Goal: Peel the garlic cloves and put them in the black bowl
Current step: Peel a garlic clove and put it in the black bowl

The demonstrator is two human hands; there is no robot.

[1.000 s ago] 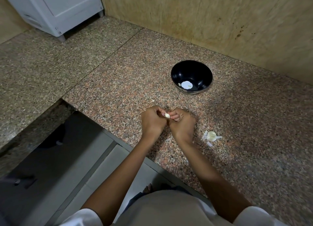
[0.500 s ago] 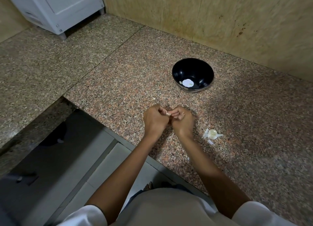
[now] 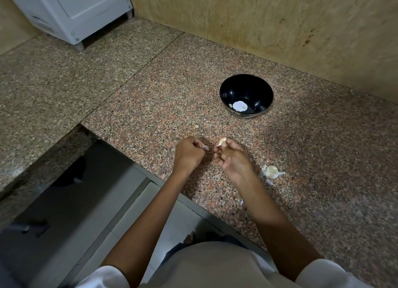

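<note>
- Speckled pink-brown granite surface (image 3: 150, 106): carries the items below; a tan stone wall (image 3: 280, 29) stands behind it.
- Round glossy black bowl (image 3: 237, 87): upright on the surface, beyond both hands; small pale bits lie on its bottom.
- Right hand (image 3: 233, 160): thumb and forefinger pinch a small pale garlic clove (image 3: 222, 141) above the surface, with a shred of skin trailing from it; the other fingers are loosely bent.
- Left hand (image 3: 188, 155): fingers curled, pinching a thin papery skin flake (image 3: 205, 147) just beside the clove, not touching it.
- Pale garlic pieces (image 3: 271, 171) with loose white husk: on the surface, right of the right hand.
- White boxy cabinet (image 3: 71, 11): far left corner.
</note>
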